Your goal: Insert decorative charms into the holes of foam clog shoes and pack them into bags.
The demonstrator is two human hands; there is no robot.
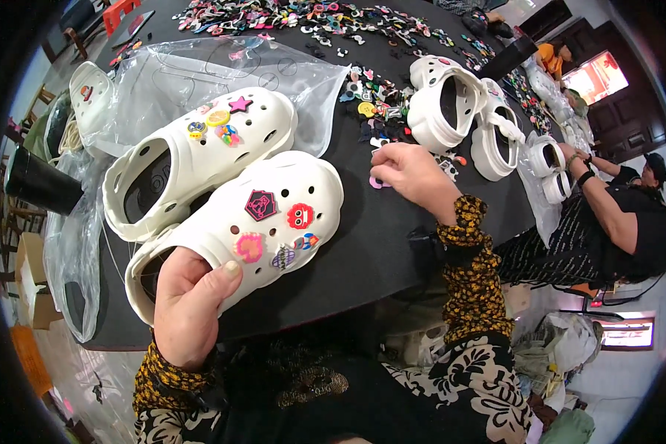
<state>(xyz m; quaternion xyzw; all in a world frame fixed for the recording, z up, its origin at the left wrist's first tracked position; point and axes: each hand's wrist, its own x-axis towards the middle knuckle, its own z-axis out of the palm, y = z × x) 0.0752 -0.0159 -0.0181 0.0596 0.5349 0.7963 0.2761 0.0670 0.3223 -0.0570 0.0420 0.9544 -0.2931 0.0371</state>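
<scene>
My left hand (186,314) grips a white clog (309,172) by its opening, fingers inside and thumb on the upper. Several charms sit in this clog's holes, among them a black and pink one (260,205), a red face (300,216) and a pink heart (249,247). Behind it lies a second white clog (163,200) with a magenta star (240,104) and other charms. My right hand (414,174) is at the near end of a spread of loose charms (383,103), fingers curled together beside a purple charm (377,182). Its fingertips are partly hidden.
Clear plastic bags (318,92) lie under and behind the clogs on the black table (370,244). At left stands a black cylinder (41,181). More white clogs (448,111) are at right, where another person (614,222) handles a pair. A large charm pile (274,18) covers the far side.
</scene>
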